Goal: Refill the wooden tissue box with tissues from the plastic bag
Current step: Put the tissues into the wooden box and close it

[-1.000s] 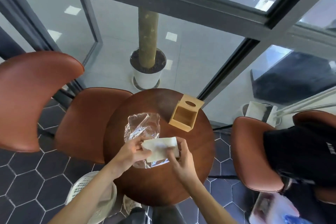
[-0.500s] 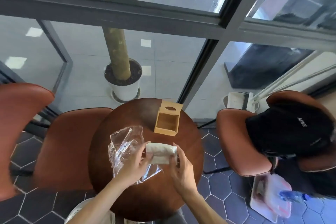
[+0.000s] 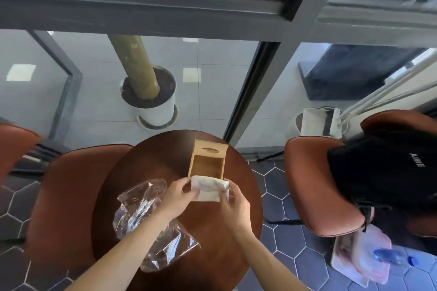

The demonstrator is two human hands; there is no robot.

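Over the last 1 s the tissue stack (image 3: 208, 188) has come fully clear of the plastic bag (image 3: 151, 222) and moved from above the bag toward the wooden tissue box (image 3: 207, 161). The bag now lies slack and apparently empty on the bench (image 3: 220, 248), at 8 o'clock from the stack and partly under the left forearm. The extraction step therefore appears complete; loading the box is the step in hand.

The box lies at 12 o'clock from the stack, near the far edge of the bench. Its open cavity faces the camera and its slotted panel stands at the far side. The far edge of the stack overlaps the near rim of the box in this view; actual contact cannot be confirmed.

Grip state:
1. The left hand (image 3: 177, 194) pinches the left end of the stack, thumb on top, fingers curled beneath.
2. The right hand (image 3: 234, 205) closes on the right end, fingertips wrapped over the edge.

Both grips are narrow and pressed onto the stack, which sags slightly between them. The stack is soft, so insertion will probably require support at both ends.
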